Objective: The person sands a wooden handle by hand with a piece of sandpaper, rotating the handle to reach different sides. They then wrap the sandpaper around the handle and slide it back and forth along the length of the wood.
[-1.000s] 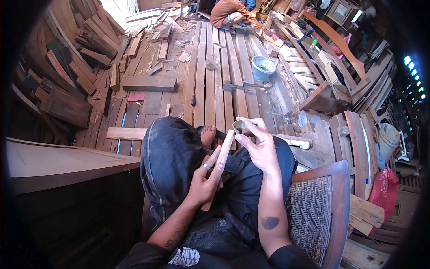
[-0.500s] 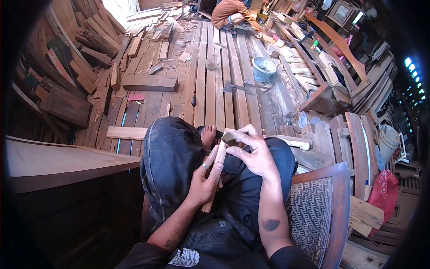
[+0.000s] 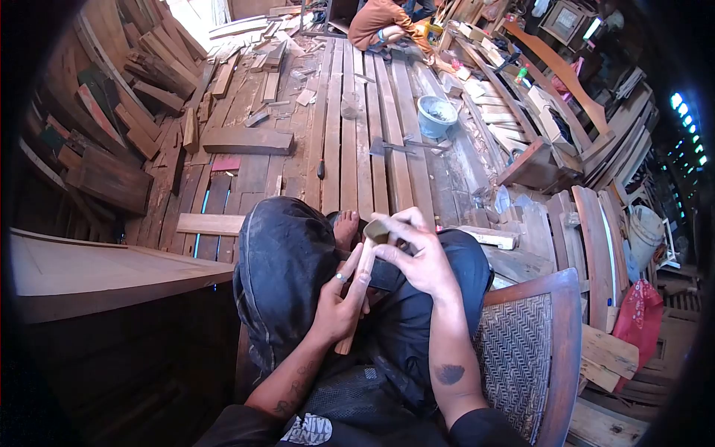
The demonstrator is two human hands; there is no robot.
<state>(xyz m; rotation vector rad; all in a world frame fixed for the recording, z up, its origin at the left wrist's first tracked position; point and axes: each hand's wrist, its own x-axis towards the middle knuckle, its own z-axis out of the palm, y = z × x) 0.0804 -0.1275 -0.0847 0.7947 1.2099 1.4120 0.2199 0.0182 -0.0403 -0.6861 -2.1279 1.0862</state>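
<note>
My left hand [image 3: 341,304] is closed around a slim pale wooden stick [image 3: 366,262], held slanting over my lap. Its lower end [image 3: 344,346] sticks out below the palm. Between the thumb and fingers of my right hand [image 3: 418,257] is a curled brownish sheet that looks like sandpaper [image 3: 377,232]. The sheet touches the upper end of the stick and hides its tip. Both hands are above my dark trousers [image 3: 287,261], between the knees.
A woven-seat chair [image 3: 521,350] is at my right and a pale wooden panel [image 3: 112,268] at my left. On the plank floor lie a screwdriver [image 3: 321,170], a hammer-like tool [image 3: 391,147] and a thick wood block [image 3: 248,141]. Beyond are a bucket [image 3: 436,117] and a crouching person [image 3: 376,28].
My right hand and the sandpaper have shifted very slightly at the stick's upper end, and the sheet's curl faces a little differently. My left hand keeps its grip.
</note>
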